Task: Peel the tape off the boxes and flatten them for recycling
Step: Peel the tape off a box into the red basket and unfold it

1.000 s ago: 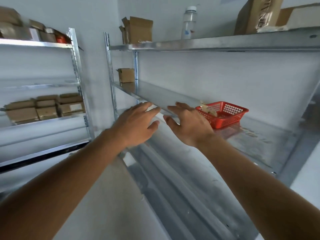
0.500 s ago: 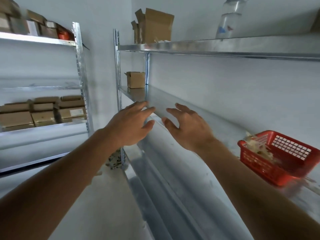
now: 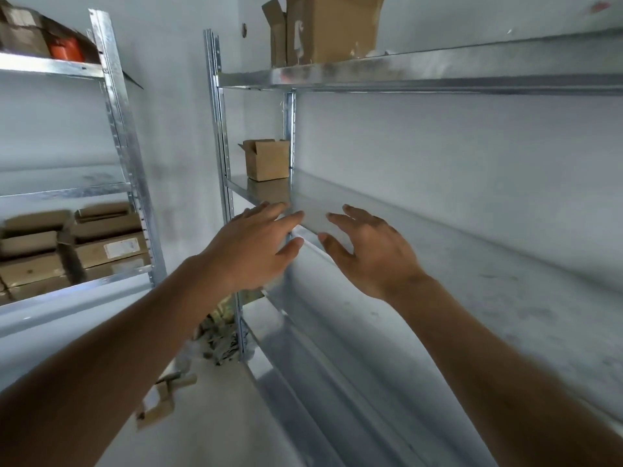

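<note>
Now both grips are empty, left hand (image 3: 251,246) and right hand (image 3: 369,251) spread, reaching toward the far small box (image 3: 268,160) on the shelf (image 3: 337,215).

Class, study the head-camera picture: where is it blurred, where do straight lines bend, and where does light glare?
Head view: motion blur smears the left hand, the stacked boxes and the near shelf; wide-angle distortion bows the shelf upright; soft glare streaks the top shelf edge.
</note>
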`<state>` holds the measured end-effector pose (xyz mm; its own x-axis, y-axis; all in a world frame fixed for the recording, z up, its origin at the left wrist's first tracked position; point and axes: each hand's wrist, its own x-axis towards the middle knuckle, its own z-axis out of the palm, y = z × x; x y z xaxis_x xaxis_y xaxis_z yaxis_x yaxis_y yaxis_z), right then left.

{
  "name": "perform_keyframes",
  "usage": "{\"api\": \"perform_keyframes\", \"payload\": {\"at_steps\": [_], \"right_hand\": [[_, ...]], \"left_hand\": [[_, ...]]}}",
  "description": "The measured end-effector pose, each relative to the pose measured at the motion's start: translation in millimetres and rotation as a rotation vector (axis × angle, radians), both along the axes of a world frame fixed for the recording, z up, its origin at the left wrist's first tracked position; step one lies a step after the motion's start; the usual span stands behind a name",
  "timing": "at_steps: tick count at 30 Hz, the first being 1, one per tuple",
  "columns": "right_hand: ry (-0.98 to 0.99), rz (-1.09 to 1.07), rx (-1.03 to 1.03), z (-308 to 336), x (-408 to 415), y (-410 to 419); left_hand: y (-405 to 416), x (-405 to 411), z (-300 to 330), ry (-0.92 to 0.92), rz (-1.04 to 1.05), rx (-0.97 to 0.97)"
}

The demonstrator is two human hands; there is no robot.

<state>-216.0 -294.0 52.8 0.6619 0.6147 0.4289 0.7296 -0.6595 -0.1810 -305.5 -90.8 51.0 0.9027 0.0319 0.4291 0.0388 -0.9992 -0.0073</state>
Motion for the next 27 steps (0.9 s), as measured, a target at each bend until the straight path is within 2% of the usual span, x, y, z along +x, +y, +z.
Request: {"api": "perform_keyframes", "payload": {"at_steps": [12,23,27], "right_hand": [[0.044,-0.005,-0.014,-2.7,115.4,200.1],[-0.004,0.017,0.056,-8.1,268.3,340.7],[-0.005,0.015,0.013,1.0,320.2,385.7]], "left_hand": [[197.0,125.7,-9.5,-0.007,-0.029,-0.009],[320.8,273.5,-7.0,-0.046,-0.052,0.010],[363.7,326.8,-0.8,-0.051,-0.034,-0.011]]}}
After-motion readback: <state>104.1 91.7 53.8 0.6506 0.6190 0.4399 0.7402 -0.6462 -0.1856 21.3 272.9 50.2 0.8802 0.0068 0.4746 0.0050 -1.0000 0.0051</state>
